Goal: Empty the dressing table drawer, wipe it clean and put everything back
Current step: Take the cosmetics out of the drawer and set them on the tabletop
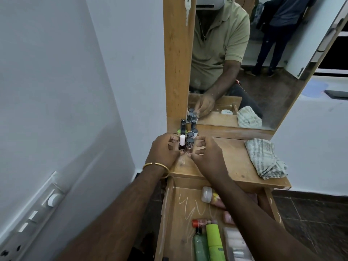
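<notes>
Nail-polish bottles (185,145) stand between both curled hands (163,150) on tabletop (231,162).

Key (187,8) on mirror frame (178,63); wall switchboard (32,213).

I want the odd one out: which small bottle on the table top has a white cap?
The nail polish bottle nearest the left hand, front left of the cluster; the other bottles have dark caps.
</notes>
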`<move>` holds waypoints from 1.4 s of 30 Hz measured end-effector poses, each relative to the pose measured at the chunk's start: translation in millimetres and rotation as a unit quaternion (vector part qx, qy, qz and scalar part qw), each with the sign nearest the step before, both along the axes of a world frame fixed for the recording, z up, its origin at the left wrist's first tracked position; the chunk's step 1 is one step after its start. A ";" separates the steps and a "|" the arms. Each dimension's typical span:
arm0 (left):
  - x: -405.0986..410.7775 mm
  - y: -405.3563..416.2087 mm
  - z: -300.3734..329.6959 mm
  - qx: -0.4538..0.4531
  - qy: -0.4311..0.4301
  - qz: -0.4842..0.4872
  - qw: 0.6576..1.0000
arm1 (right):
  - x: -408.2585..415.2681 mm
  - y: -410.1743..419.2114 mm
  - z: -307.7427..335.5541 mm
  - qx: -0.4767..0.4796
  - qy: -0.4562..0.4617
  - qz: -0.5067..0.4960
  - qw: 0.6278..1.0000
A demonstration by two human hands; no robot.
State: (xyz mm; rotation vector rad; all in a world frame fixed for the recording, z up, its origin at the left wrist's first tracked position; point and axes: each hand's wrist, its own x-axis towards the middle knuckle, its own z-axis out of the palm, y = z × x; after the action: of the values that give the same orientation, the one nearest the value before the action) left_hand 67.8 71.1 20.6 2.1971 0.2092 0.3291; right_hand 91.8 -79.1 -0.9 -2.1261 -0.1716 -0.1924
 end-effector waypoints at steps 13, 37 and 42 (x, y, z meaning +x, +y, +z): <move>-91.4 -10.7 33.2 0.157 0.028 -0.056 0.986 | -87.4 -19.1 31.4 -0.140 -0.002 0.066 0.988; -153.3 -5.7 -4.9 0.102 0.017 -0.049 0.993 | -169.4 8.6 -41.9 -0.326 0.152 0.330 0.873; -148.4 -4.8 -13.9 0.095 0.016 -0.087 0.992 | -154.1 -5.6 -24.0 -0.301 0.155 0.281 0.898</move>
State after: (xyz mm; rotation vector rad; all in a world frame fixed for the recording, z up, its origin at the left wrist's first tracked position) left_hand -80.6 66.3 6.7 2.3897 0.0033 0.2245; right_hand -62.3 -84.6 -24.9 -2.5684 -0.7180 0.6156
